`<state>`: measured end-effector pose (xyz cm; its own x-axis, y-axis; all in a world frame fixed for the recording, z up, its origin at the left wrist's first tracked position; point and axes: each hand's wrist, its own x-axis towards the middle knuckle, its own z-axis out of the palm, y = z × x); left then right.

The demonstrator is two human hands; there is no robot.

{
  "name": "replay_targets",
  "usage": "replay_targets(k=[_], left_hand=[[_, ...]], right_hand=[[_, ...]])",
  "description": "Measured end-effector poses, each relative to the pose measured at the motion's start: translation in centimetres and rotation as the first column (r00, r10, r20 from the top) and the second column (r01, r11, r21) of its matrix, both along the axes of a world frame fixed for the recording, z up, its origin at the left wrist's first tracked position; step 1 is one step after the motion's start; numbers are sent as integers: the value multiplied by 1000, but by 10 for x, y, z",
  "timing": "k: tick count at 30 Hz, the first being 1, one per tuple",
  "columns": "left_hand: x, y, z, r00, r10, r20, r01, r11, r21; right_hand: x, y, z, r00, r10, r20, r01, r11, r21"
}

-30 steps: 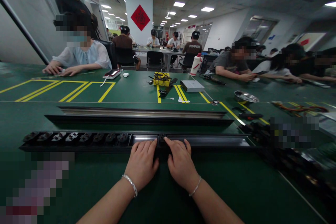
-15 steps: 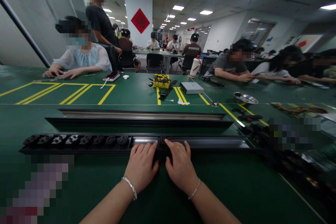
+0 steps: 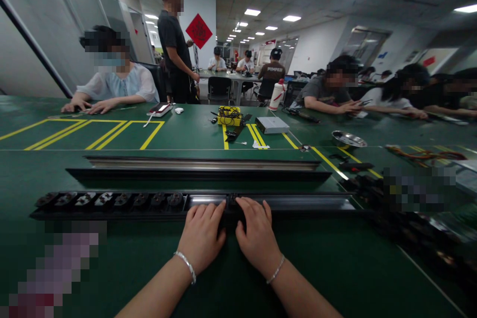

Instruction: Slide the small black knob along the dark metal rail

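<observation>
A long black channel strip (image 3: 305, 202) lies across the green table in front of me. Its left part carries a row of several black socket modules (image 3: 141, 199), set side by side. Near the middle sits one separate black socket module (image 3: 233, 198), partly hidden by fingers. My left hand (image 3: 203, 231) grips this module from the left, fingers over the channel and thumb at the near side. From the right, my right hand (image 3: 257, 228) holds the same module, index fingertip on its top. Behind lies a second black channel strip (image 3: 201, 174).
Dark loose parts (image 3: 413, 218) are heaped at the right. Farther back are a metal bowl (image 3: 349, 139), a grey box (image 3: 272, 125), a yellow box with black cable (image 3: 229, 116) and a white bottle (image 3: 276, 95). Co-workers sit across the table; one person (image 3: 177, 49) stands behind.
My hands stay almost in place at the socket module, with only a very slight shift. In the background the standing person has moved to the right.
</observation>
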<state>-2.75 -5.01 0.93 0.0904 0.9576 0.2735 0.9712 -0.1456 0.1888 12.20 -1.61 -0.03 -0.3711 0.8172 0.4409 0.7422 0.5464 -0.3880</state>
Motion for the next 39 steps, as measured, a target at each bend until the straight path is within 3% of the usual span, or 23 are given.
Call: replay_targets(k=[5,16,39], left_hand=[[1,0,0,1000,2,-16,-2,1000,3],[2,0,1,1000,7,-13,-8,1000,-12],[2,0,2,1000,10,-8,-10,1000,-12]], right_hand=[[1,0,-1,999,1,36,-3,998,55],[1,-2,3,986,17,167,-24,999,41],[0,-2,0,992,3,127,-5,1000,18]])
